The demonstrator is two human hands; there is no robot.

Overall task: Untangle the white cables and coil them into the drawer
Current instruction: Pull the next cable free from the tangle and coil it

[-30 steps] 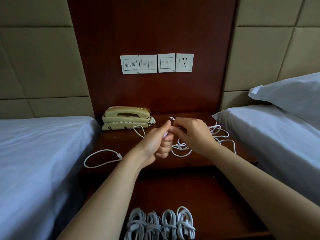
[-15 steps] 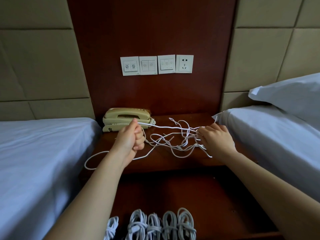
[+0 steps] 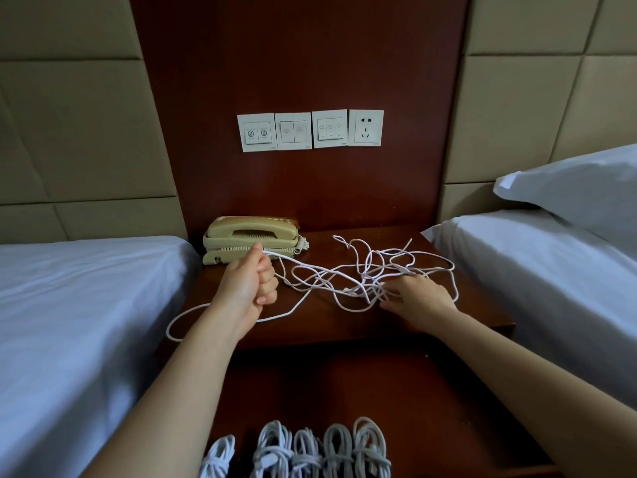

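- One strand (image 3: 287,259) is gripped in the fisted left hand (image 3: 250,286), newly drawn leftward.
- The tangled white cables (image 3: 372,270) are pinned on the surface (image 3: 344,327) by the spread right hand (image 3: 418,297).
- Separation is judged underway.

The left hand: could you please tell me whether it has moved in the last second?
Yes: the left hand, gripping a white cable, has shifted left and sits directly in front of the telephone.

Dim soft light, sharp, wide-angle edge bowing
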